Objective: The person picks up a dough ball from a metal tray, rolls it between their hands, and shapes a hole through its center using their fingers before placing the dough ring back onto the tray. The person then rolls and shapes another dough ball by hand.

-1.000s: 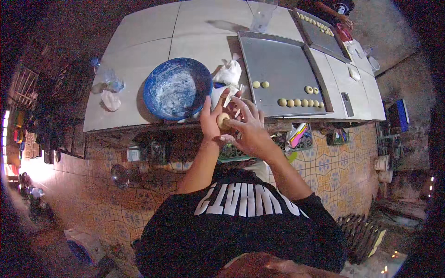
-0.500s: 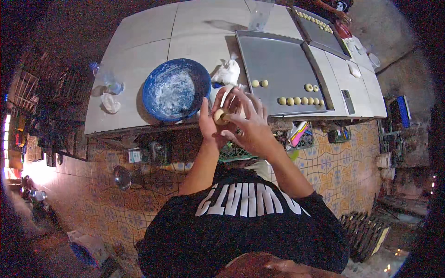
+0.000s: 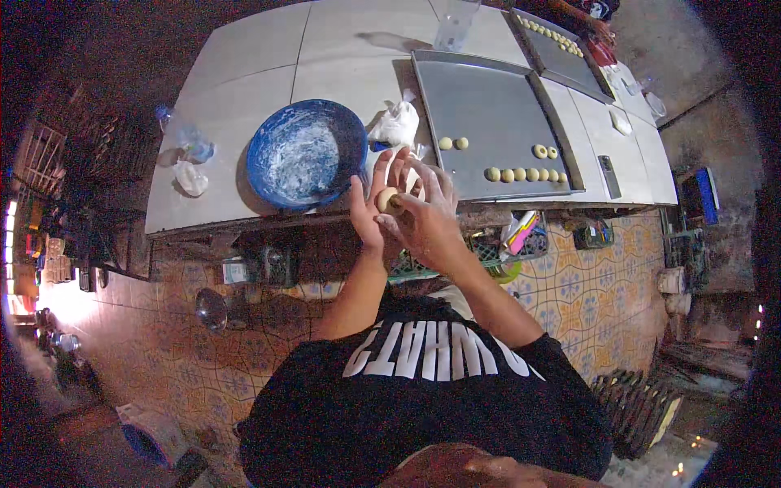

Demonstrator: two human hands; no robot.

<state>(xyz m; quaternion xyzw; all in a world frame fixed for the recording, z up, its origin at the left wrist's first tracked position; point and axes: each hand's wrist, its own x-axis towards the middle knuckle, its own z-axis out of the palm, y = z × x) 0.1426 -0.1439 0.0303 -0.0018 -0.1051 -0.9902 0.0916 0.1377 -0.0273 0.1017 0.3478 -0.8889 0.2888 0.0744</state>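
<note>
A small pale dough ball (image 3: 387, 198) sits between my two palms, just in front of the counter edge. My left hand (image 3: 370, 207) cups it from the left with fingers up. From the right, my right hand (image 3: 423, 215) presses against it with fingers spread. Beyond the hands lies a grey baking tray (image 3: 488, 106) with several shaped dough pieces (image 3: 521, 174) in a row near its front edge and two more (image 3: 453, 143) further back. A blue floured bowl (image 3: 305, 154) stands to the left of the tray.
A white plastic bag (image 3: 397, 126) lies between bowl and tray. A second tray (image 3: 561, 49) with dough pieces sits far right, where another person's hand (image 3: 606, 31) reaches. A crumpled cloth (image 3: 190, 176) and a plastic bottle (image 3: 183, 138) lie on the counter's left. A dark phone-like object (image 3: 608, 176) rests right of the tray.
The hands keep rolling the dough ball between the palms; the right hand's fingers have shifted slightly over the left palm. Nothing on the counter has moved.
</note>
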